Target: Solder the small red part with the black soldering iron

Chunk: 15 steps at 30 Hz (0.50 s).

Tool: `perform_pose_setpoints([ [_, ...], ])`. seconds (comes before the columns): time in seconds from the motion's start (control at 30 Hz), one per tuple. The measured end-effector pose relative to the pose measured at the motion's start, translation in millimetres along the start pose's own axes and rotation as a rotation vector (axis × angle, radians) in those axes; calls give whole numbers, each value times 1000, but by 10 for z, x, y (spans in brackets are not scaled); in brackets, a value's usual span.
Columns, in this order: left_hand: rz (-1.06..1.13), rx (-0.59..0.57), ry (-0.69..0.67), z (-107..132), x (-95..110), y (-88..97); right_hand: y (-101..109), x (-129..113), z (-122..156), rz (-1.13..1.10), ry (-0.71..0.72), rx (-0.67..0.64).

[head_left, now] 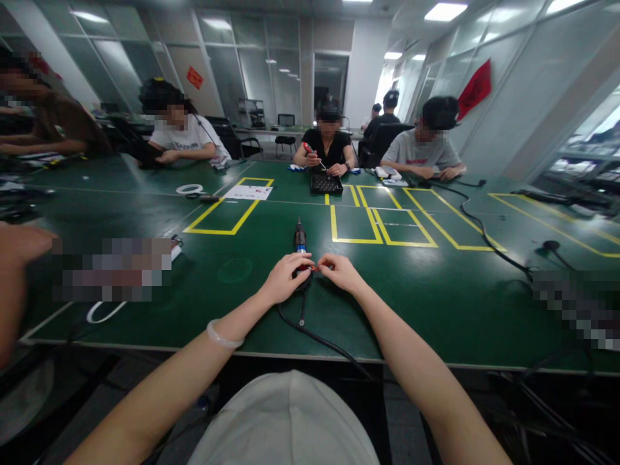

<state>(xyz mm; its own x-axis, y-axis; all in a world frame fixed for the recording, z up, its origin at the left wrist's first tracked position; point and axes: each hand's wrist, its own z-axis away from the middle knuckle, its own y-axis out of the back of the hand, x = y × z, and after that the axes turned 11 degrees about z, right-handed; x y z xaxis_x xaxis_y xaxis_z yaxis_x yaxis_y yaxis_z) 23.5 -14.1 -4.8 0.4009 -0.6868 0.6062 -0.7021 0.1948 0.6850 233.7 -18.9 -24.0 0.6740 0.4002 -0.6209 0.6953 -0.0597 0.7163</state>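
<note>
An electric screwdriver (300,239), black with a blue band, lies on the green table (426,303) pointing away from me. My left hand (285,278) is curled over its near end, fingers closed around it. Just to the right, my right hand (341,270) has its fingertips pinched together beside the tool's rear, touching the left hand's fingers. Something small and red shows between the two hands; I cannot make out what it is. A black cable (314,336) runs from the tool back over the table's near edge.
Yellow tape rectangles (382,226) mark the table ahead. A black tray (326,183) sits before a person holding a red screwdriver opposite. Several other people sit round the far side. A black cord (479,229) crosses at right. Someone's hand (14,271) is at left.
</note>
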Motion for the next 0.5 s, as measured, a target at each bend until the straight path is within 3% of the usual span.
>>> perform_pose_setpoints([
  [0.23,-153,-153,42,-137,-302,-63,-14,-18,12,-51,19,-32],
  [0.5,-238,-32,104,-180,-238,-139,-18,-9,18,-116,27,-68],
])
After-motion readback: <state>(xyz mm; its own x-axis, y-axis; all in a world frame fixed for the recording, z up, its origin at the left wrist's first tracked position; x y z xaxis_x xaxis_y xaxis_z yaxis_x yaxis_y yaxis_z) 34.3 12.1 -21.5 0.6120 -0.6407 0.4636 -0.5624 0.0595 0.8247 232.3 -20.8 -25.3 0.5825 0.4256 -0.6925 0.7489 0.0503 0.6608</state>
